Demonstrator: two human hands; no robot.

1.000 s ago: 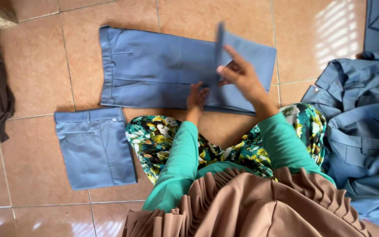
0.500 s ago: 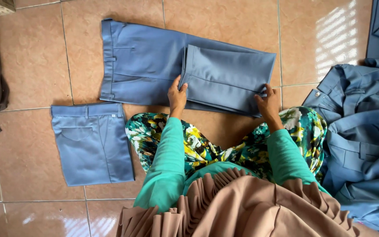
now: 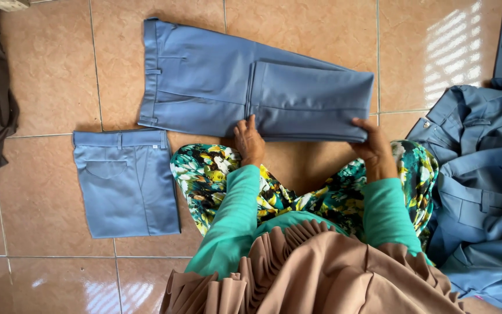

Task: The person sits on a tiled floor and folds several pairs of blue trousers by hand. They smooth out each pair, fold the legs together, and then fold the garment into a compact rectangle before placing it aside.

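Trousers of grey-blue cloth [image 3: 204, 87], legs folded back once, lie flat on the tan tiled floor [image 3: 47, 87] before my knees. My left hand [image 3: 248, 141] presses its near edge, fingers flat; my right hand [image 3: 373, 145] grips the folded end's corner. A folded blue garment [image 3: 124, 183] lies left.

The floor [image 3: 47, 75] is laid with large glossy tiles of mottled orange-brown, parted by thin pale grout lines [image 3: 97, 70] that run straight across and down. Toward the upper right of the floor a patch of sunlight [image 3: 457, 55] falls in bright slatted bars. Along the floor's lower left edge softer white reflections [image 3: 97, 291] shine off the glaze. At its upper left corner a pale block-like edge [image 3: 7, 4] just shows
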